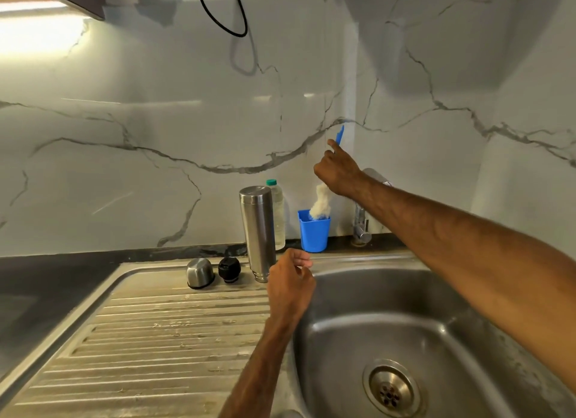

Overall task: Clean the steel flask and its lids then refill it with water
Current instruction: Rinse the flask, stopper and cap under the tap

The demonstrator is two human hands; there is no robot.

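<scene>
The steel flask (258,230) stands upside down at the back of the drainboard. To its left lie its steel cup lid (200,272) and black stopper lid (229,269). My right hand (338,172) grips the blue handle of a bottle brush (321,203), whose white bristle head is at the mouth of a blue holder cup (314,232). My left hand (290,282) hovers by the flask's lower end with loosely curled fingers, holding nothing.
A clear plastic bottle (278,213) with a green cap stands behind the flask. The steel tap (361,222) rises behind my right forearm. The sink basin (349,324) with its drain (389,389) is at lower right; the ribbed drainboard (149,339) is at left.
</scene>
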